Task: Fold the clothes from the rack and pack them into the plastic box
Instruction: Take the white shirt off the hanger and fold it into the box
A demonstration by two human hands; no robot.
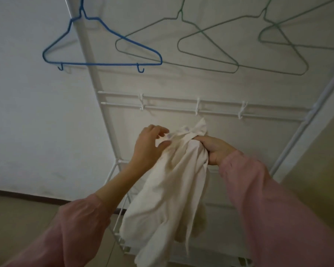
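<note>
**Garment off the rack, held up for first fold**

Obs.: Both hands hold one white garment [168, 199] in the air in front of the rack [201, 110]. The right hand [214, 151] is clenched around the bunched top of the cloth and carries its weight. The rest hangs down loosely towards the floor [17, 218]. The left hand [148, 145] pinches the top edge just beside the right, near what look like small buttons, thumb against fingers.

Reading: The right-hand grip serves as an anchor. The left-hand pinch looks like a search for the collar or placket edge, so the piece can be spread and squared before folding. Holding it high lets gravity pull the fabric straight.

Rack: The blue hanger [102, 63] and the green hangers [236, 66] visible on the top rail all hang bare. No other garment shows on the rack in this view.

Status: Judged to be at the start of the fold for this piece. The cloth is crumpled with no crease set. The plastic box is not in view, and no bench shows either, so where the fold will be done cannot be told.

Risk: The loose hem hangs near the lower rack rails and could snag on them.
</note>
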